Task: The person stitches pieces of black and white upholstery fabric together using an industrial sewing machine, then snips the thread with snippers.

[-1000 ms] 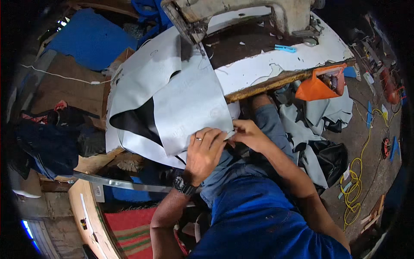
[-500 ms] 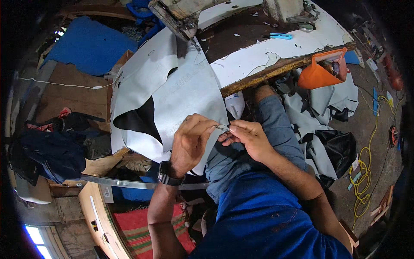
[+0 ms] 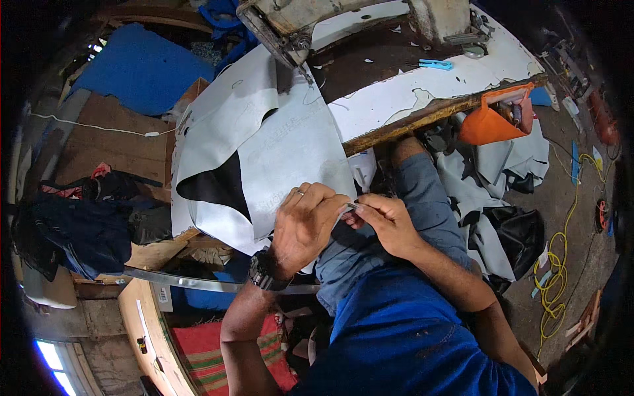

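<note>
A large pale grey sheet of leather-like material (image 3: 300, 148), black on its other side, hangs over the table edge toward my lap, with a fold curling on its left. My left hand (image 3: 306, 221), with a watch on the wrist, pinches the sheet's near right edge. Close beside it, my right hand (image 3: 389, 224) grips the same edge between thumb and fingers. A small strip of that edge is bent up between the two hands; its exact fold is partly hidden by my fingers. Above the sheet stands the head of a sewing machine (image 3: 284, 43), its needle area over the material.
Light blue thread snips (image 3: 436, 64) lie on the worn white table (image 3: 389, 99). An orange pouch (image 3: 489, 125) hangs from its front edge. Grey and black scraps (image 3: 495, 231) and a yellow cord (image 3: 561, 270) lie on the right. Dark clothing (image 3: 86, 224) is heaped left.
Both hands have shifted slightly right and down, still pinching. The left hand has turned a little, and more of the bent pale edge shows between them.
</note>
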A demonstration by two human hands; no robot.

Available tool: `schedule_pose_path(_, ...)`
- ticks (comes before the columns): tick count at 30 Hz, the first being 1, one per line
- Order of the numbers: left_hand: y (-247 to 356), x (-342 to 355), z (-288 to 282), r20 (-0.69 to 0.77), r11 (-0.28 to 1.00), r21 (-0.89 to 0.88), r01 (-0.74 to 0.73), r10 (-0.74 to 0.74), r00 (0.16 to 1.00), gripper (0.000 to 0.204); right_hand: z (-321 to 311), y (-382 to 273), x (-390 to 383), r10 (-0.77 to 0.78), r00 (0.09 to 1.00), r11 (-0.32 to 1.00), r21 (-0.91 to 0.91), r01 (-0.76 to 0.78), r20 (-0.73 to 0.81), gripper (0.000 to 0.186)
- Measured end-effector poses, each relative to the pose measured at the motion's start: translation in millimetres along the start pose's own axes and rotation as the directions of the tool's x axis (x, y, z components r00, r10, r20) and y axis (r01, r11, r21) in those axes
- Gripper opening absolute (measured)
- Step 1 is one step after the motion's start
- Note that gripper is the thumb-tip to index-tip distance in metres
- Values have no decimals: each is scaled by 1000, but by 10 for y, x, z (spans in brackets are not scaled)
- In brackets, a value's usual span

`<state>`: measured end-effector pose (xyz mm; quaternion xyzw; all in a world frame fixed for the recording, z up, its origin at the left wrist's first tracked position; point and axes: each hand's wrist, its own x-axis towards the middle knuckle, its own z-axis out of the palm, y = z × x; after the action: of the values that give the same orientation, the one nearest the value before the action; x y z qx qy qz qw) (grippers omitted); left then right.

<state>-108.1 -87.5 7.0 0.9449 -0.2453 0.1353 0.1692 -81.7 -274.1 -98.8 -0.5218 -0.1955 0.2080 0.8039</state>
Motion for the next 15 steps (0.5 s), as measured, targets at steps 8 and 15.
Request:
schedule_pose_path(8,-23,-20,40,9,996,-2,-93,93,996,27,-63,64,16,-87,995,983,-167,77,-56,13)
schedule_pose_path(15,-7,-179,301,-212,985,135,-109,137,968,29,-88,-185,17,-164,986,971,-173,167,32,13)
